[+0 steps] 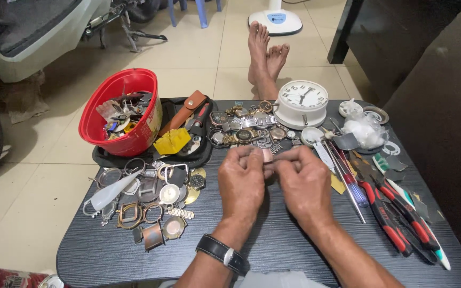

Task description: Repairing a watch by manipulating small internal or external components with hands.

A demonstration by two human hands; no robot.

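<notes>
Here, fingertips (259,154) of both hands pinch together on a small copper-coloured watch case (267,155), held in the air just in front of the white table clock (301,103) that stands at the far edge of a dark wood-grain table (273,240). The left hand (241,181) closes thumb and forefinger on the case from one side; the right hand (305,184) clamps it from the other, knuckles nearly touching. A black wristwatch (221,252) circles the left wrist.

Directly between the hands and the clock lies a heap of watch heads and metal bracelets (244,128). To the left of the clock, a red plastic bowl (114,114) full of small parts sits tilted on a black tray (188,154), along with a yellow comb-like piece (172,142) and a brown leather sheath (187,111). Further left and nearer the person, loose bezels, case rings and dials (150,200) are spread over the tabletop beside a white pointed plastic piece (110,193).

To the right of the clock sits a clear plastic bag (366,130), and below it red-handled pliers (388,216) and a screwdriver (350,184) lie side by side. Beyond the clock, two bare feet (265,50) rest on the tiled floor (188,58) near a white fan base (276,18).
</notes>
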